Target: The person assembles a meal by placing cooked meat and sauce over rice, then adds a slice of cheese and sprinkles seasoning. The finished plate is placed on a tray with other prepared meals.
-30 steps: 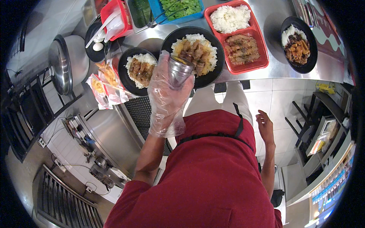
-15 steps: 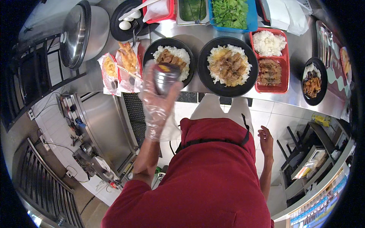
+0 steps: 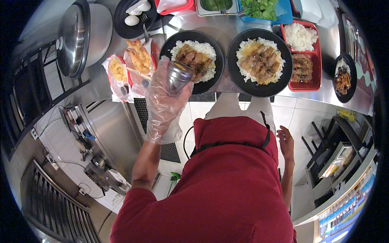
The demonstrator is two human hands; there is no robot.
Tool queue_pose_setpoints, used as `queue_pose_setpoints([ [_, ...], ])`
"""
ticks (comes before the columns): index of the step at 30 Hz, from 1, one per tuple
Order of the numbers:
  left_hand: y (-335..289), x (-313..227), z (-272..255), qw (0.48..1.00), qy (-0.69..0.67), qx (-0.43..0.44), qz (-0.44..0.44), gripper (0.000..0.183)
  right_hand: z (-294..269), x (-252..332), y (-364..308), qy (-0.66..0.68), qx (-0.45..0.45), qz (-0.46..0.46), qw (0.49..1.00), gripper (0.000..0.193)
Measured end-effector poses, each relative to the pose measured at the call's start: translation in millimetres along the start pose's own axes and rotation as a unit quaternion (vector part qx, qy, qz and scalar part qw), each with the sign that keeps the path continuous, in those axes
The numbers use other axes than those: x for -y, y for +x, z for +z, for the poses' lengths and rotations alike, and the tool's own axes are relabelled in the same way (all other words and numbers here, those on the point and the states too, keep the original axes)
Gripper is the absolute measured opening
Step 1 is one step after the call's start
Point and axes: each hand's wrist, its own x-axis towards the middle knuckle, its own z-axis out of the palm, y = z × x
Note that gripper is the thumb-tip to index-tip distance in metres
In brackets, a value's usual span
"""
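Observation:
My left hand (image 3: 164,103), in a clear plastic glove, is closed round a silver metal shaker (image 3: 178,77) held tilted at the near left edge of a black bowl (image 3: 218,71). White rice and browned meat slices (image 3: 193,64) with dark specks lie in that bowl, partly hidden behind the shaker. Right of it stands a second black bowl (image 3: 233,77) holding rice, sauced meat (image 3: 261,60) and dark specks. My bare right hand (image 3: 285,139) hangs beside my body below the counter edge, fingers loosely curled and apart, touching nothing.
Two paper-lined trays of fried food (image 3: 139,54) sit left of the bowls, near a large lidded pot (image 3: 73,40) and a black plate of eggs (image 3: 121,34). To the right are a red divided box (image 3: 318,73) and a small black dish (image 3: 351,83). Greens fill a blue tub (image 3: 285,15) behind.
My left hand and the shaker have shifted slightly, the shaker now tilting to the right beside the left bowl. More dark specks show on its meat. The whole view has shifted a little.

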Motion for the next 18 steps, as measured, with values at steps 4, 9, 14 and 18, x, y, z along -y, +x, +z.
queue_pose_setpoints([
  [4, 0.8, 10.5, -0.7, 1.000, -0.008, -0.007, -0.003, 0.078, 14.5, 4.6, -7.3, 0.002, -0.001, 0.009, 1.000, 0.034],
  [9, 1.2, 1.9, -11.9, 0.997, 0.020, 0.077, 0.002, 0.082, 21.7, 6.4, -8.9, -0.018, -0.014, -0.030, 0.999, 0.033],
  [14, -1.7, 5.3, -13.5, 0.995, 0.078, 0.063, -0.005, 0.085, 21.8, -12.8, -5.2, -0.025, -0.009, -0.104, 0.994, 0.032],
  [18, -0.6, 1.9, -16.2, 0.988, -0.136, -0.018, -0.076, 0.084, 21.5, -29.5, 0.5, -0.023, -0.039, -0.099, 0.994, 0.031],
])
